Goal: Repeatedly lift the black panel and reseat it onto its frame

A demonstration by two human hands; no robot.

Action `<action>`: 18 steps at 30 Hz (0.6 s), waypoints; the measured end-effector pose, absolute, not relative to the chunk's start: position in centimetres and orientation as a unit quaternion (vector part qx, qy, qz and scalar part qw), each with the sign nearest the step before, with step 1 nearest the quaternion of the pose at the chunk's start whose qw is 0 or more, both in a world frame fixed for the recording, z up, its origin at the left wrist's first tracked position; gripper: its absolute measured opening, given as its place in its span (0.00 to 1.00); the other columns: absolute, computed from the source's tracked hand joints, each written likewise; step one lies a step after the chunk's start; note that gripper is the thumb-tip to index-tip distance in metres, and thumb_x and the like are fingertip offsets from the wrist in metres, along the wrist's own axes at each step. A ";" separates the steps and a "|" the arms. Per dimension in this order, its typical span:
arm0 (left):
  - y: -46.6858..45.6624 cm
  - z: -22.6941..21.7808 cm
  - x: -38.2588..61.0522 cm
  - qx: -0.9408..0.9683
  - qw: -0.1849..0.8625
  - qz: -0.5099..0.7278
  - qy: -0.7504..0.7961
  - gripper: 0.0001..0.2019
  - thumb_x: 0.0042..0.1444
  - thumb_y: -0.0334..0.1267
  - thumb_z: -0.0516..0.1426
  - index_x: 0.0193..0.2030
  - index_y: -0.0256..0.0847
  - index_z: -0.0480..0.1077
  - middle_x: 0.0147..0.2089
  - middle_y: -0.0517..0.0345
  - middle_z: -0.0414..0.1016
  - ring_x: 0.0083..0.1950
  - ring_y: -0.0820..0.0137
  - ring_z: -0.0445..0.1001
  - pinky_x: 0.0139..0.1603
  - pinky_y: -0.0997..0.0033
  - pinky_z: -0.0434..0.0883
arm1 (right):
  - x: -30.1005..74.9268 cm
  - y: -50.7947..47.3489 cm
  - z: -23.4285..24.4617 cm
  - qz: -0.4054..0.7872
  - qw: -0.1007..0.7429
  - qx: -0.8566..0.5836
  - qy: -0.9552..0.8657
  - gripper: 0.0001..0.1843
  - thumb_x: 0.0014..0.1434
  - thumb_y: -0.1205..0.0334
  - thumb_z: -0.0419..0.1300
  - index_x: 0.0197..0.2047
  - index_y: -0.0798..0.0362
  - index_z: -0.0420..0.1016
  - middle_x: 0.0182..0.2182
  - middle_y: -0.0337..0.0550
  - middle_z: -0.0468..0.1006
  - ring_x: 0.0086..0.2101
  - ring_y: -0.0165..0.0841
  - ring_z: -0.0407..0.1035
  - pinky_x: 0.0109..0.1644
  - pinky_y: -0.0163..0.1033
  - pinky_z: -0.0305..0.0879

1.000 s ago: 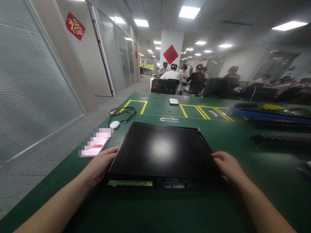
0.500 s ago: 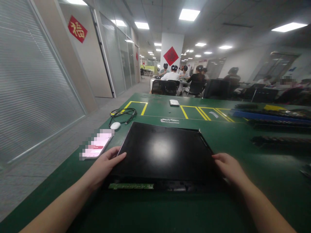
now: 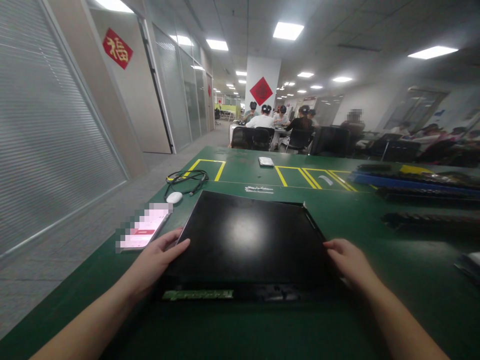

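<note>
A flat black panel (image 3: 247, 237), glossy on top, lies on the green table (image 3: 367, 235) in front of me. A green circuit strip (image 3: 198, 294) shows along its near edge. My left hand (image 3: 155, 260) grips the panel's left edge, thumb resting on the top surface. My right hand (image 3: 347, 260) holds the right edge, fingers curled around the side.
A phone (image 3: 144, 231) lies left of the panel, with a white mouse (image 3: 174, 197) and a black cable (image 3: 187, 177) beyond. A small white device (image 3: 266, 161) sits among yellow floor-tape boxes. Dark trays (image 3: 423, 190) line the right. Several people sit at desks behind.
My left thumb has slid from the panel's side onto its top surface. The view shifted slightly. The panel has hardly moved.
</note>
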State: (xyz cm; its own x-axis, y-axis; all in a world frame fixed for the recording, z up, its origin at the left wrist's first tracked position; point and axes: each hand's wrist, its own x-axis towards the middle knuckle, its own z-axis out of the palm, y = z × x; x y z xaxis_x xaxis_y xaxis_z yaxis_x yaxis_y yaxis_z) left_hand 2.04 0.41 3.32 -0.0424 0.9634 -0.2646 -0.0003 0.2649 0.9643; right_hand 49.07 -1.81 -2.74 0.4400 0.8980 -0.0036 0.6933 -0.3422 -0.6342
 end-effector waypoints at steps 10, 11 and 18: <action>0.6 2.4 1.5 0.483 0.506 0.493 0.518 0.24 0.46 0.54 0.70 0.49 0.48 0.81 0.75 0.52 0.62 0.72 0.46 0.62 0.65 0.55 0.70 | 48.9 -1.4 -2.6 0.160 0.370 -0.783 -0.473 0.26 0.56 0.51 0.58 0.53 0.55 0.80 0.52 0.55 0.78 0.48 0.43 0.74 0.53 0.47 0.69; 0.6 2.3 1.5 0.495 0.496 0.498 0.511 0.23 0.48 0.54 0.70 0.49 0.48 0.81 0.77 0.55 0.58 0.73 0.46 0.60 0.66 0.56 0.69 | 48.8 -1.4 -2.4 0.177 0.376 -0.785 -0.458 0.26 0.57 0.49 0.58 0.52 0.55 0.81 0.52 0.56 0.79 0.48 0.44 0.74 0.52 0.47 0.70; 0.4 3.7 1.4 0.462 0.502 0.524 0.509 0.29 0.43 0.53 0.72 0.53 0.51 0.79 0.65 0.56 0.76 0.63 0.46 0.74 0.54 0.59 0.79 | 48.3 -1.9 -1.4 0.284 0.510 -0.685 -0.435 0.29 0.56 0.45 0.59 0.55 0.53 0.78 0.48 0.52 0.83 0.49 0.47 0.76 0.49 0.48 0.72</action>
